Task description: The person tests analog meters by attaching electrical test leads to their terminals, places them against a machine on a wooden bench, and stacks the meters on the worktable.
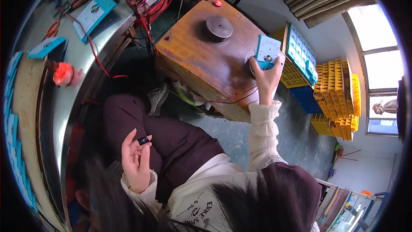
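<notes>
My right hand (267, 74) grips a square panel meter with a white dial and teal casing (269, 49) at the right end of a worn orange-brown box-like stand (197, 56). A round metal disc (219, 26) sits on the stand's top, near a lit red button (218, 3). My left hand (135, 157) is raised over my lap, holding a small black piece (143, 140) between its curled fingers. Thin red and black wires run over the stand below the meter.
A metal bench (105, 19) at left carries teal meters (92, 16), scissors (52, 29) and a glowing red object (64, 74). Stacked yellow crates (332, 94) and a tray of meters (300, 51) stand right, by a window. Red cables (146, 17) hang behind the stand.
</notes>
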